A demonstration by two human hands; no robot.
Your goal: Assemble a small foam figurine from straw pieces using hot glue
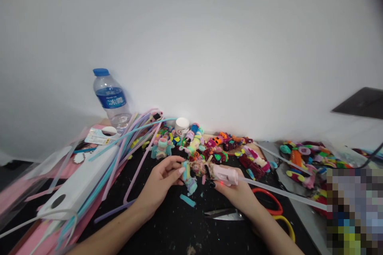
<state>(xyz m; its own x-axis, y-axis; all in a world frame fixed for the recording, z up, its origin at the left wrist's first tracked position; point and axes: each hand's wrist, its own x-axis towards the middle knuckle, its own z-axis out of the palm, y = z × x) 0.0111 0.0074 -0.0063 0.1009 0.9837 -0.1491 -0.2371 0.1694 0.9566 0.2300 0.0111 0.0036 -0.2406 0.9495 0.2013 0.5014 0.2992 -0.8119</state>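
Observation:
My left hand pinches a small fuzzy pipe-cleaner figure in pale blue, green and tan, just above the black table. My right hand grips a pink glue gun with its nozzle against the figure. A clear glue stick runs out of the gun's back to the right. A short blue pipe-cleaner piece lies on the table under the figure.
Scissors with red and yellow handles lie under my right wrist. Long pastel pipe cleaners fan out at the left over a white box. A water bottle, a white jar and several finished colourful figures line the wall.

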